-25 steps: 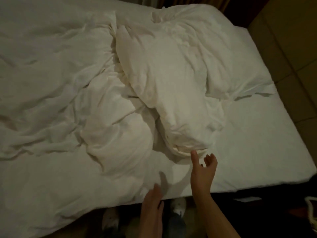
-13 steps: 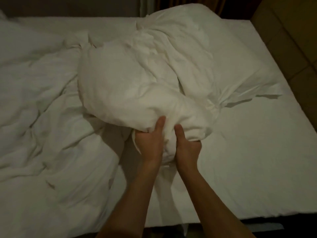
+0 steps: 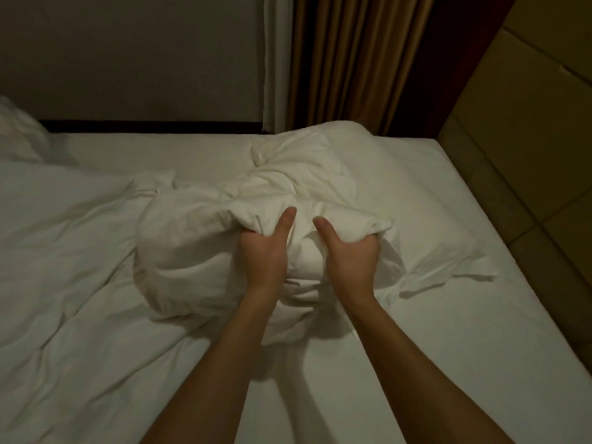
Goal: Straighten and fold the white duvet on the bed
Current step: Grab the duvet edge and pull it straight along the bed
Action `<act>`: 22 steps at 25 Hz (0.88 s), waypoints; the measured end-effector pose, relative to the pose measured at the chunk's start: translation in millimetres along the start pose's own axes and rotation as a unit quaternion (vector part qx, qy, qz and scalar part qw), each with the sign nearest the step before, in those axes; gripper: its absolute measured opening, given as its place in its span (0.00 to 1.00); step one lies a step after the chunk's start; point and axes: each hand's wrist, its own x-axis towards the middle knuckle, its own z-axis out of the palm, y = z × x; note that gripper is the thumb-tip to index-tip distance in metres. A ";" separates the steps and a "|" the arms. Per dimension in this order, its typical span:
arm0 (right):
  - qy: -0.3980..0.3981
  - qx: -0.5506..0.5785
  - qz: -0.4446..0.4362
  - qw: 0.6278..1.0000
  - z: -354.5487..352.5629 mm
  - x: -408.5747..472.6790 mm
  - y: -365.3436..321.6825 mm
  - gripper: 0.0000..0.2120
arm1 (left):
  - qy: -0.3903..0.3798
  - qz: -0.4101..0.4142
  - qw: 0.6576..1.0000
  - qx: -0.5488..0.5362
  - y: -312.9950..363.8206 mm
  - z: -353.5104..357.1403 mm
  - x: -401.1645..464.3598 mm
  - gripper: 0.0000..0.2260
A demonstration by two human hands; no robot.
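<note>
Head view, only cam avail. White duvet bunched into a lumpy mound approx mid-bed, rest trailing off flat and wrinkled toward the left side; bare sheet of bed showing to the right and in front. Far from straightened, nothing folded yet, so early in the job by the look of it.

Risks from here, judged not seen:
- Both grips sit close together on one wad, prob not on a true edge or corner. Pulling or shaking from there likely just drags the whole lump instead of spreading it; twist could get worse.
- Filling may stay clumped inside cover if lifted by cover fabric only.
- Hard tug toward the body could slide duvet off the near edge, or rumple the sheet under it.
- Dim light, white on white: edges and seams hard to pick out, easy to grab wrong layer.

Hand pose:
- Left hand clenched on a fold of duvet, thumb up and laid along the fabric, other fingers buried in cloth, not visible.
- Right hand same, gripping a handful just beside the left, thumb pointing up and inward, fingers wrapped under a ridge of fabric.
- Both forearms stretched fwd from bottom of frame, roughly parallel, wrists straight, backs of hands up.

Behind bed: plain wall, brown curtain at head-end corner, tiled floor at right.
</note>
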 end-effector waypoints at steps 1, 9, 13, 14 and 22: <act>-0.008 -0.005 -0.001 1.000 10.2 17.2 -1.4 0.40 | -0.015 0.001 1.000 0.016 3.2 7.0 19.0 0.17; -0.014 -0.038 -0.005 0.999 102.2 141.5 -11.9 0.20 | -0.044 0.031 0.999 0.002 16.1 63.7 167.2 0.32; -0.021 -0.060 -0.014 0.998 152.4 218.2 -41.4 0.34 | -0.021 0.049 0.998 0.015 48.4 105.5 247.7 0.23; -0.025 -0.065 -0.026 0.997 164.2 238.0 -54.4 0.36 | -0.010 0.056 0.998 0.020 65.8 116.2 264.8 0.21; -0.180 -0.095 0.111 0.973 279.4 403.6 -36.0 0.58 | -0.172 -0.121 0.978 -0.013 86.9 147.5 412.5 0.32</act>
